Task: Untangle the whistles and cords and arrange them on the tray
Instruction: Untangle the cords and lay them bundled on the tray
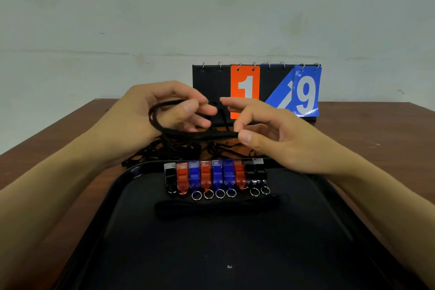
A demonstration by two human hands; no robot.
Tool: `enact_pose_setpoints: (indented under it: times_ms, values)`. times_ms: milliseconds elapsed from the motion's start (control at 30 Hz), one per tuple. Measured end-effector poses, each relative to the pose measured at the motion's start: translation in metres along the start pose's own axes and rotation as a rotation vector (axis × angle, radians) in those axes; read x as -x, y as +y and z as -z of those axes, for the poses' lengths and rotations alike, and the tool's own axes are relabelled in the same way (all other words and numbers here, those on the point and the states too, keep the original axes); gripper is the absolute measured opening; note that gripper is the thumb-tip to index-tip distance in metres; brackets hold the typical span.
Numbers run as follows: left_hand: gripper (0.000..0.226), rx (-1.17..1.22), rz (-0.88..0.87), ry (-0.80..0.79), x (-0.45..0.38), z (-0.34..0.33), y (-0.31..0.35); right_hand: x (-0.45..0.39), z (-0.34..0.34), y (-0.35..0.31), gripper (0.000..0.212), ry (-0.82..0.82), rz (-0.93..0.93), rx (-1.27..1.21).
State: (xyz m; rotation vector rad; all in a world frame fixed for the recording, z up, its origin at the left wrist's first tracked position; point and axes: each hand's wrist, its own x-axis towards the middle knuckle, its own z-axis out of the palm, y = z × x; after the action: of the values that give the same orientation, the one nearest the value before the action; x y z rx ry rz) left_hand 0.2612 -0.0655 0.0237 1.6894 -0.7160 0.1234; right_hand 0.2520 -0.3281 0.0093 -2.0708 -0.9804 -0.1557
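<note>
Both hands are up over the table [367, 129]: left hand [150, 110] has a black cord [188, 134] looped round its curled fingers, right hand [266, 129] pinches the other end. Whistles [216, 176] sit lined up on the tray [131, 195], loose cords [169, 148] just behind.

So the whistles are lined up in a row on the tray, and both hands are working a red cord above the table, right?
Not quite: the cord is black, not red, as the head view shows. The rest holds: the whistles sit in a row on the tray, and the left hand and right hand hold the cord above the table.
</note>
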Motion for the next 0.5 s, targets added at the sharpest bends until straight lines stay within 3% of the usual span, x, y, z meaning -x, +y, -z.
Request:
enact_pose_setpoints:
  times_ms: [167, 500]
  values:
    - [0.019, -0.016, -0.044, -0.128, 0.004, -0.007, -0.002, -0.002, -0.006, 0.001, 0.007, -0.082, -0.052, 0.014]
    - [0.020, 0.022, 0.066, 0.160, -0.005, 0.008, -0.012, -0.001, 0.010, 0.009, 0.007, 0.119, -0.093, 0.147]
